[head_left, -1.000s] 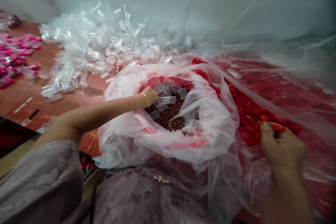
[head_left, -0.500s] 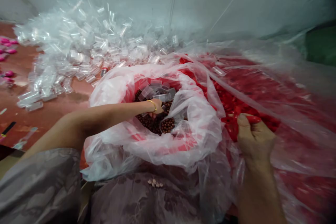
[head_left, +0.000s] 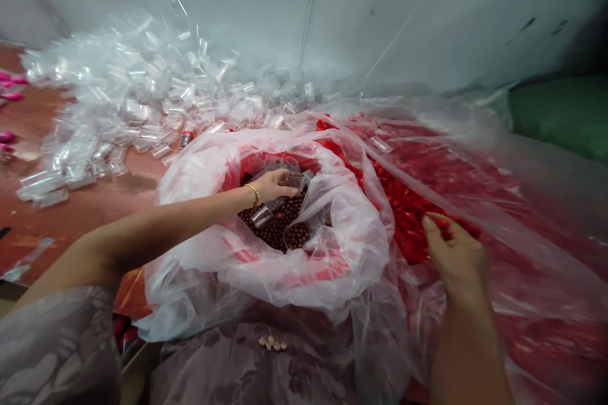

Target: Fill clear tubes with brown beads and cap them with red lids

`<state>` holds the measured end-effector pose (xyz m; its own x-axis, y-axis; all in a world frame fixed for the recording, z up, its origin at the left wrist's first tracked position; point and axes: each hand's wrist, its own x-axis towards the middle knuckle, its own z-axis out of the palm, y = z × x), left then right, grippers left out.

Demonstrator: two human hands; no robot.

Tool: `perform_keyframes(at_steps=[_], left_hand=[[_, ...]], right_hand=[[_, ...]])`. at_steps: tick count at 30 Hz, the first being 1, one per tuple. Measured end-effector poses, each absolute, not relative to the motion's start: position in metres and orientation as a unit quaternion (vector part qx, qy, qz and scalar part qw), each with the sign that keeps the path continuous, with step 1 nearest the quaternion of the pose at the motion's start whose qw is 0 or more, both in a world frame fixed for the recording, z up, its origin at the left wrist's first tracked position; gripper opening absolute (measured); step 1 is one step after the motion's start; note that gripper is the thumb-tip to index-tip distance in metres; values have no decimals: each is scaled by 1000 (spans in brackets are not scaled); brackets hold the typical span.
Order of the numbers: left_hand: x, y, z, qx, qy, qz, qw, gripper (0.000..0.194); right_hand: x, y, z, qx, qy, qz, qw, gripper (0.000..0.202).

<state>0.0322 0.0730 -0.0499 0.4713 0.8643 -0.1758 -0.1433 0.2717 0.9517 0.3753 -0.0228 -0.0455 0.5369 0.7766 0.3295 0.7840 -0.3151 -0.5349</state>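
Observation:
In the head view my left hand [head_left: 270, 187] reaches into a plastic-lined tub, its fingers closed around a small clear plastic tube [head_left: 295, 181]. Dark brown beads [head_left: 272, 233] lie below it, along with another clear tube [head_left: 261, 218]. A rolled white plastic liner [head_left: 190, 193] covers the tub's rim. Over at the right, my right hand [head_left: 456, 253] pinches a small glossy red piece [head_left: 441, 224] at the edge of a heap of similar red pieces [head_left: 406, 218]. The exact shape of the pinched piece is partly hidden by the fingers.
Many clear tubes [head_left: 137, 107] are heaped behind and left of the tub on a reddish table [head_left: 90, 209]. Pink pieces [head_left: 10, 85] lie at the far left. Clear sheeting [head_left: 532, 253] drapes over the red heap, and a pale wall [head_left: 237, 6] stands behind.
My left hand has risen slightly from the beads and now shows a clear tube in its fingers. My right hand stays at the red heap, fingers still pinched, as the view shifts a little.

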Motion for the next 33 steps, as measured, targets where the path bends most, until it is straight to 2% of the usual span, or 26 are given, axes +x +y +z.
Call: perform_keyframes(at_steps=[3,5,7,9,13,17,20,26,29,33], left_hand=[[18,57,-38,497,330,348,723,49],[14,44,-30,502,311,352,726,49],[11,33,-24,490,306,348,738,47],[10,24,-21,468,311,334,757,46],[6,16,-20,454,315,325,768,40],[5,15,-17,462,307,318,768,36],[4,17,-16,459,295,328,771,39],[2,18,-18,478,296,363,743,43],[2,17,-18,491,307,359,732,41],[5,14,-17,517,323,338,717,41]], right_hand=[[363,-17,-35,-823,-453,-61,336,37],[342,-14,-21,-778,-465,-50,420,35],[312,-13,-6,-699,-484,63,523,36],[278,-11,6,-619,-487,224,574,37],[218,-2,11,-526,-512,427,528,33],[185,10,1,-455,-568,530,434,30],[174,12,-3,-447,-609,524,392,35],[166,11,-5,-467,-618,424,469,24],[166,14,-8,-465,-602,461,456,26],[172,17,-9,-438,-587,555,395,34]])
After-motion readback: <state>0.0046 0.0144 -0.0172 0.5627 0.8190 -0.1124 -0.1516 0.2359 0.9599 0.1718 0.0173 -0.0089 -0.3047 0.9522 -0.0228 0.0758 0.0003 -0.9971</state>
